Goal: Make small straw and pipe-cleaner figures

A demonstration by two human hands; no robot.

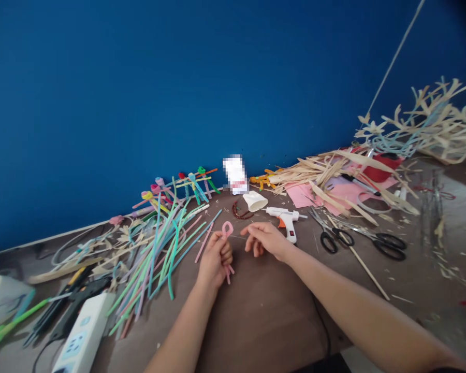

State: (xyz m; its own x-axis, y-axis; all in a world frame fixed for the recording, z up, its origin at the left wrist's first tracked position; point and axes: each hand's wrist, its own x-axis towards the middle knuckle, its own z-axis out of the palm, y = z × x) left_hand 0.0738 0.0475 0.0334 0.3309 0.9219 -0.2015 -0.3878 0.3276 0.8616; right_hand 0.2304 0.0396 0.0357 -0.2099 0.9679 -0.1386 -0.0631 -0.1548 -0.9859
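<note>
My left hand (214, 260) is closed around a pink pipe cleaner (230, 230), bent into a small loop above the thumb, with its ends poking out below the fingers. Just to the right hovers my right hand (271, 240), its fingers loosely curved and apart, with nothing visible in them. A white hot glue gun (291, 217) lies beyond the right hand. Pastel pipe cleaners (174, 243) are heaped left of my left hand, and one short pink piece (204, 242) lies right beside it.
Two pairs of black-handled scissors (389, 245) and a thin stick (359, 259) lie right. Dried strips (318, 173) cover pink paper (295, 195) at the back. Small pipe-cleaner figures (197, 187) stand along the blue wall. A power strip (83, 331) sits front left.
</note>
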